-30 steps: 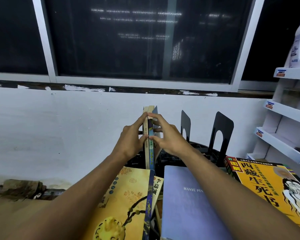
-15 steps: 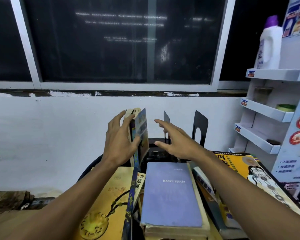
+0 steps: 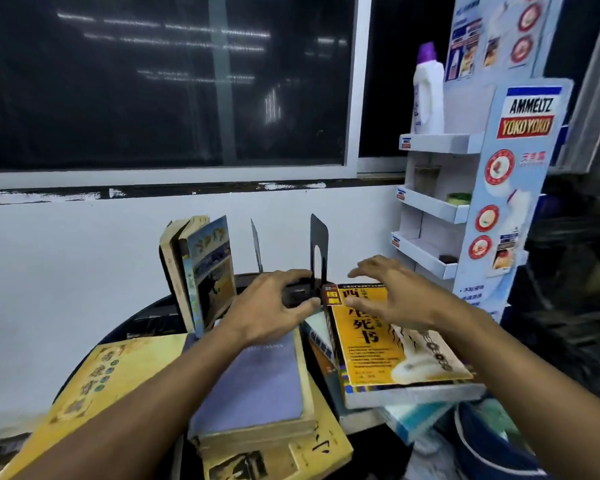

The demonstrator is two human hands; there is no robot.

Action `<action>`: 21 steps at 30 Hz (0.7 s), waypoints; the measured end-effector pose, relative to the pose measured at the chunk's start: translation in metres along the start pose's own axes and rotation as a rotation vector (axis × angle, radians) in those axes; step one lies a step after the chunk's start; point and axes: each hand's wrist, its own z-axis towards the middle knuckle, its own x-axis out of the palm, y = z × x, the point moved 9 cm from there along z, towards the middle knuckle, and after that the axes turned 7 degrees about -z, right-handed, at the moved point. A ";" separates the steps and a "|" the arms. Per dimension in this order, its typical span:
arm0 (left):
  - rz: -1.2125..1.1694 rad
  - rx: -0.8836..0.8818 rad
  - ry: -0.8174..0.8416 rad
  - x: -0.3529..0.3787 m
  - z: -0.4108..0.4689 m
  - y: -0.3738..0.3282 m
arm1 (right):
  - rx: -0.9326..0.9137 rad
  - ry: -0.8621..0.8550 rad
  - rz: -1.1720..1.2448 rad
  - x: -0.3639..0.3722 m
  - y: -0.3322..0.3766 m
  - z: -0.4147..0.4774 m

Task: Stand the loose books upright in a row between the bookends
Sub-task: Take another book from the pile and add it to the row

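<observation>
Two books (image 3: 201,271) stand upright, leaning a little, at the back left of the dark round table (image 3: 146,317). Two black metal bookends (image 3: 318,244) stand to their right. My left hand (image 3: 274,306) hovers open over the far end of a purple book (image 3: 257,382) lying flat on a stack. My right hand (image 3: 392,292) is open with spread fingers over the top of an orange book (image 3: 388,348) that lies flat at the right. A yellow book (image 3: 108,379) lies flat at the left.
A white cardboard display rack (image 3: 440,209) stands at the right, with a white bottle (image 3: 428,91) with a purple cap on its top shelf. A white wall and a dark window are behind. More books lie under the orange one.
Both hands have let go of the two upright books and moved right and down: the left over the purple book, the right over the orange book. The view has turned right.
</observation>
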 end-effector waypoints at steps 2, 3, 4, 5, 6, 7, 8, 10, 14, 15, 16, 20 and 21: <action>0.019 -0.008 0.077 0.022 0.007 -0.003 | 0.052 0.004 0.006 -0.001 -0.023 -0.015; 0.022 -0.015 0.106 0.031 0.010 -0.003 | 0.079 0.010 0.023 0.001 -0.034 -0.022; 0.021 -0.026 0.132 0.040 0.013 -0.002 | 0.100 0.014 0.038 0.003 -0.043 -0.028; 0.020 -0.039 0.159 0.048 0.016 0.000 | 0.117 0.021 0.046 0.006 -0.052 -0.032; 0.023 -0.049 0.190 0.056 0.018 0.002 | 0.125 0.024 0.048 0.009 -0.060 -0.036; 0.032 -0.057 0.217 0.063 0.021 0.005 | 0.137 0.033 0.058 0.013 -0.068 -0.040; 0.043 -0.067 0.240 0.069 0.022 0.008 | 0.146 0.044 0.073 0.016 -0.074 -0.042; 0.055 -0.090 0.279 0.077 0.025 0.013 | 0.156 0.048 0.109 0.024 -0.086 -0.045; 0.037 -0.102 0.339 0.087 0.029 0.016 | 0.166 0.078 0.175 0.036 -0.099 -0.047; 0.034 -0.100 0.357 0.090 0.030 0.017 | 0.168 0.081 0.182 0.038 -0.101 -0.047; 0.039 -0.100 0.372 0.094 0.031 0.018 | 0.171 0.084 0.185 0.040 -0.102 -0.047; 0.104 -0.107 0.394 0.105 0.037 0.022 | 0.174 0.108 0.262 0.048 -0.103 -0.045; 0.109 -0.111 0.387 0.105 0.038 0.022 | 0.169 0.109 0.285 0.050 -0.103 -0.045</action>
